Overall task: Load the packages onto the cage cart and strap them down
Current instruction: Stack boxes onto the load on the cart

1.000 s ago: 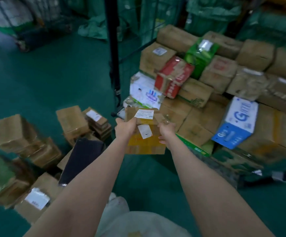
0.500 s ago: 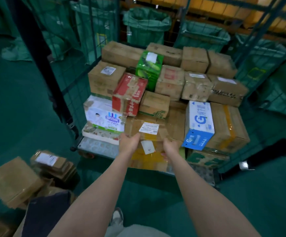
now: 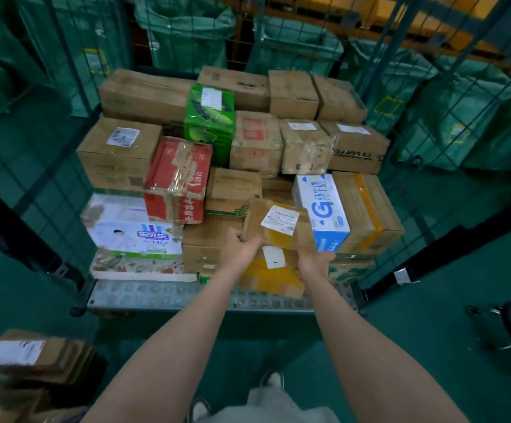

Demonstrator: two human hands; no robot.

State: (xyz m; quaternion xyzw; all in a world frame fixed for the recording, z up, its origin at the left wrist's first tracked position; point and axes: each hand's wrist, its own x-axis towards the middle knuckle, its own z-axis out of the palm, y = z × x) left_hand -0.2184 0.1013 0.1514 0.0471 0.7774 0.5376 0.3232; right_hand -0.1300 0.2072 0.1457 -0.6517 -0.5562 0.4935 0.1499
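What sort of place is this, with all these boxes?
Most likely a parcel sorting depot or warehouse: labelled cardboard packages are stacked on a wire cage cart, with big green sacks lined up behind it.

Brown box [image 3: 278, 238] with yellow band and white labels; red carton [image 3: 176, 178]; green patterned carton [image 3: 210, 117]; white-and-blue carton [image 3: 324, 209]; grey studded cart deck [image 3: 162, 296]; green sacks [image 3: 184, 35]; teal floor [image 3: 400, 331].

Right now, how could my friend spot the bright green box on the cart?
Start at the loaded cage cart. Near the back, left of middle, the green box stands just behind the red box. It is the only bright green one among brown cartons, with a white label on top.
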